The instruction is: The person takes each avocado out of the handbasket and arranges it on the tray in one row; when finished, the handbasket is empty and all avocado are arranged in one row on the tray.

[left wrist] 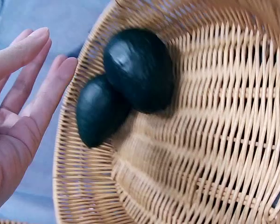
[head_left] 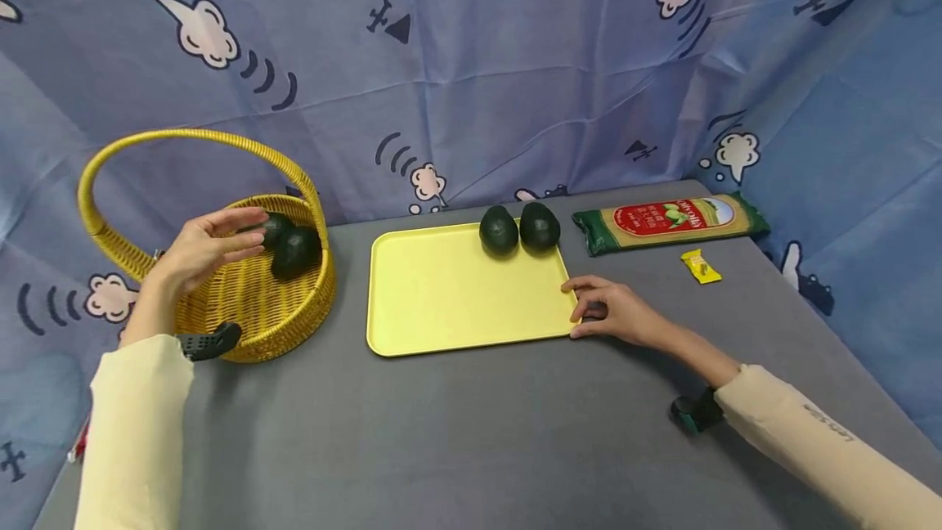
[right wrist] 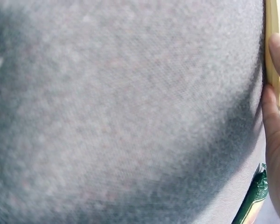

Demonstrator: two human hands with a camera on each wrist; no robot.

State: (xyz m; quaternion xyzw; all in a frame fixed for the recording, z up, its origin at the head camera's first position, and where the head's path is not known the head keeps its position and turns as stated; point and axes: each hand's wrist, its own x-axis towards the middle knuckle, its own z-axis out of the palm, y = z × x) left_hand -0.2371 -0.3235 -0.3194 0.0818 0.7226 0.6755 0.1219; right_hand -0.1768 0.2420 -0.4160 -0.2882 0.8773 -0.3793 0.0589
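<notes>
My left hand (head_left: 209,248) hovers above the wicker basket (head_left: 298,325), its fingers extended and holding nothing. Inside, two dark green avocados (head_left: 297,252) lie against each other by the basket wall; in the left wrist view the hand (left wrist: 18,107) is apart from these avocados (left wrist: 139,70). On the table lies a yellow tray (head_left: 441,293), with two more avocados (head_left: 498,231) side by side at its far right corner. My right hand (head_left: 614,313) holds the tray's right edge, fingers bent over the rim and thumb at the near corner. Only part of that hand (right wrist: 277,135) shows in the right wrist view.
A green and gold packet (head_left: 673,222) with a red label lies at the back right of the grey table (head_left: 471,432). In front of it is a small yellow wrapped sweet (head_left: 701,267). The basket's tall handle (head_left: 199,135) arches over the left side. Blue patterned cloth hangs behind.
</notes>
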